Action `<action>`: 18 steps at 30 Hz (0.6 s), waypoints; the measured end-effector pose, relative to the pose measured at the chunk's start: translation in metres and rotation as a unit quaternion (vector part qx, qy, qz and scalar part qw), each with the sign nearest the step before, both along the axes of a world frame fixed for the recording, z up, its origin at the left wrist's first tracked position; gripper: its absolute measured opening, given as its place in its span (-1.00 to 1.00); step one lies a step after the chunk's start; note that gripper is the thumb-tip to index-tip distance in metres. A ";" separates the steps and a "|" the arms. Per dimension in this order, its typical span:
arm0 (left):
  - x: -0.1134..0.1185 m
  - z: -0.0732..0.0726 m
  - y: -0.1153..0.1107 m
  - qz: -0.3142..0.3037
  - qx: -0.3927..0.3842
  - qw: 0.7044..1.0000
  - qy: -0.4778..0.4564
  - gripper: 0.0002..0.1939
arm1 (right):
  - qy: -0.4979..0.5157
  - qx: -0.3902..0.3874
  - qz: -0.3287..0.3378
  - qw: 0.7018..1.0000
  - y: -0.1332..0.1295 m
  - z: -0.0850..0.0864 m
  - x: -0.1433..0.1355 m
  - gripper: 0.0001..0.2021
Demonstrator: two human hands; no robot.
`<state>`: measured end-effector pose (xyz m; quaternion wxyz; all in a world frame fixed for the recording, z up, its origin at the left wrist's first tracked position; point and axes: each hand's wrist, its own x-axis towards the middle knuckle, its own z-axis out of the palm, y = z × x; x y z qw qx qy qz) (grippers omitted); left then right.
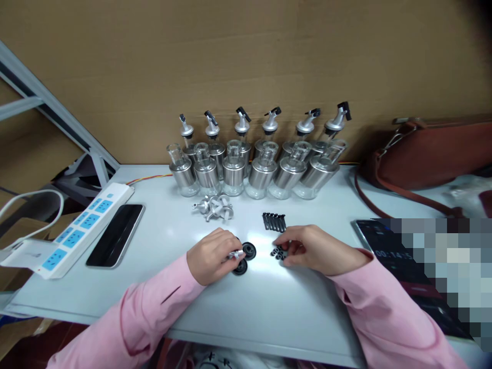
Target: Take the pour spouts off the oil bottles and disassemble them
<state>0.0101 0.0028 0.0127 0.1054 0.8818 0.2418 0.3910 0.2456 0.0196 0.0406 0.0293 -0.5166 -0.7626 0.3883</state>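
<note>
My left hand [215, 253] is closed on a silver pourer spout [236, 253], much of it hidden by the fingers. Under and beside that hand lie black ridged round stoppers [249, 250]. My right hand [307, 248] reaches down at a little pile of small black rings [277, 252], index finger and thumb apart on either side of it. Just beyond it, several black flip caps [274, 222] are lined up in a row. Loose silver pourer spouts [217, 207] lie in a cluster farther off, to the left.
Two rows of glass-and-steel bottles [262, 171] stand at the back; the rear row carries pourers. On the left are a power strip [88, 225] and a phone [116, 236]. A brown bag [434, 154] and a device with a timer display [388, 256] occupy the right.
</note>
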 end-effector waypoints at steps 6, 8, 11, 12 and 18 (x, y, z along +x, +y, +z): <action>0.000 0.000 0.001 0.001 0.003 1.000 0.007 -0.95 | 0.003 0.003 0.016 1.000 0.000 -0.001 -0.004 -0.67; 0.000 0.000 0.001 0.001 0.004 1.000 0.011 -0.96 | 0.012 0.019 0.025 0.999 -0.001 -0.003 -0.007 -0.64; 0.000 0.000 0.001 0.001 0.000 1.000 0.018 -0.96 | 0.022 0.066 0.041 0.997 -0.002 -0.005 -0.012 -0.72; 0.000 0.000 0.000 0.000 -0.002 1.000 0.019 -0.96 | 0.022 0.080 0.046 0.996 -0.002 -0.006 -0.013 -0.78; 0.000 0.001 -0.001 0.001 0.001 1.000 0.017 -0.96 | 0.037 0.063 0.057 0.996 0.000 -0.007 -0.009 -0.87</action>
